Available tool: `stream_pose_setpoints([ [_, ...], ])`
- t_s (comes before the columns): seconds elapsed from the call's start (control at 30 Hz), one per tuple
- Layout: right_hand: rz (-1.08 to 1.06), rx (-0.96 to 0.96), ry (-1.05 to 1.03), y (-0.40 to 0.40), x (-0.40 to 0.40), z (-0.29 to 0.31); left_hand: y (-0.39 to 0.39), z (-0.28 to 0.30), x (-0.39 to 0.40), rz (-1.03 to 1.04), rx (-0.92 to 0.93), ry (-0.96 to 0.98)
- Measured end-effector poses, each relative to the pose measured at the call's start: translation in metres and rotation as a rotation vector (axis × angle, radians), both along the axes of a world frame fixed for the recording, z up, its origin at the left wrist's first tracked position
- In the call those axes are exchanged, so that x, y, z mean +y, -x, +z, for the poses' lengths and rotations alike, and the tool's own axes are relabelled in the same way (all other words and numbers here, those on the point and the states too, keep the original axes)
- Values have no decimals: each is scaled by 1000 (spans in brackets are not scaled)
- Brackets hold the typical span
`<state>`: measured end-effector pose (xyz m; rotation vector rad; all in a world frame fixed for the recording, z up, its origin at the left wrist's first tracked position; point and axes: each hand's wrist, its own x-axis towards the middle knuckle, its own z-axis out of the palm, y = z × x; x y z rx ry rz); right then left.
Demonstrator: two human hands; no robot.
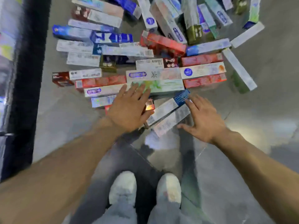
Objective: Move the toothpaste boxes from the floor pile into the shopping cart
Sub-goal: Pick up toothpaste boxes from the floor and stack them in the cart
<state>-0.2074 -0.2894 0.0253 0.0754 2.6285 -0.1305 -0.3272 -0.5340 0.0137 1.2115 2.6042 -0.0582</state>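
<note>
Lots of boxes [155,68] lie in a pile on the floor [267,97], just past the shoes [123,188]. No cart is in view, so most of the job looks left to do. Both hands reach down to the near edge of the pile. The left hand [129,109] has straight, spread fingers [137,89] over the boxes. The right hand [203,120] is spread wide too, beside a tilted box [165,110]. Neither hand holds anything.

Bare forearms, light jeans [163,212], white shoes [123,188]
</note>
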Motion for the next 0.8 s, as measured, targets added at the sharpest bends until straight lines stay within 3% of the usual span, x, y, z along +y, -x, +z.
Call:
stream_pose_setpoints([
  [0.13, 154, 33, -32, 35, 30, -46, 35, -55, 14, -157, 112, -45],
  [0.3, 258, 121, -149, 74, 60, -51, 99, -45, 46, -247, 279, -6],
  [0.57, 222, 166, -173, 59, 53, -28, 93, -29, 53, -249, 248, 11],
  [0.8, 278, 47, -146, 16, 9, -77, 58, -58, 11, -175, 149, 32],
])
